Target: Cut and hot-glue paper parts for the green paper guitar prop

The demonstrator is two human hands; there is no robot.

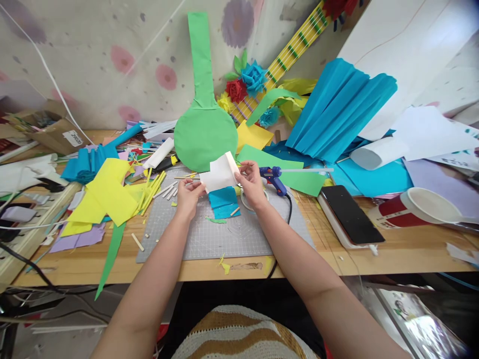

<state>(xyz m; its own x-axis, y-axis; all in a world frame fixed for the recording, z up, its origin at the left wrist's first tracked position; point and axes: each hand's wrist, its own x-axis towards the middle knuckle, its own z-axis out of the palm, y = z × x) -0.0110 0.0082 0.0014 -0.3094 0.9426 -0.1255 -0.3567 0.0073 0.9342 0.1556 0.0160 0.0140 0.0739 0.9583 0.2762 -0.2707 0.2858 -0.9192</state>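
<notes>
My left hand (190, 197) pinches the left edge of a piece of white paper (219, 174). At the paper's right side, my right hand (251, 183) grips it beside a folded or rolled strip along that edge. The paper is held above a grey cutting mat (228, 244). Just below it lies a blue piece of crepe paper (223, 202), with a short pale stick (235, 211) on it. A roll of tape (245, 203) is partly hidden behind my right hand. To the right of that hand rests a blue glue gun (275, 179) with a white glue stick in it.
A green paper-covered, long-necked shape (205, 132) leans on the wall. Yellow paper (103, 192) and white sticks (170, 189) lie left. A phone (352, 213) on a white box and a paper cup (415, 208) stand right. Blue pleated paper (340, 112) rises behind.
</notes>
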